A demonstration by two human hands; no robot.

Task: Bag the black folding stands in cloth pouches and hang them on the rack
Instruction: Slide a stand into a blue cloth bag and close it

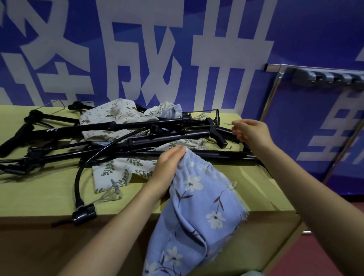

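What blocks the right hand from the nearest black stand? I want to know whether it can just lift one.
Nothing visible does: the right hand is already at the end of a black stand. That stand is tangled with other stands and the cartoon-print pouch.

Stands [123, 133] and pouches [113, 172] lie heaped on the table [38, 196] before me; the rack [325, 76] stands right.

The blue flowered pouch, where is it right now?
In the head view, the blue pouch hangs over the table's front edge, lower centre, its gathered top gripped by the left hand.
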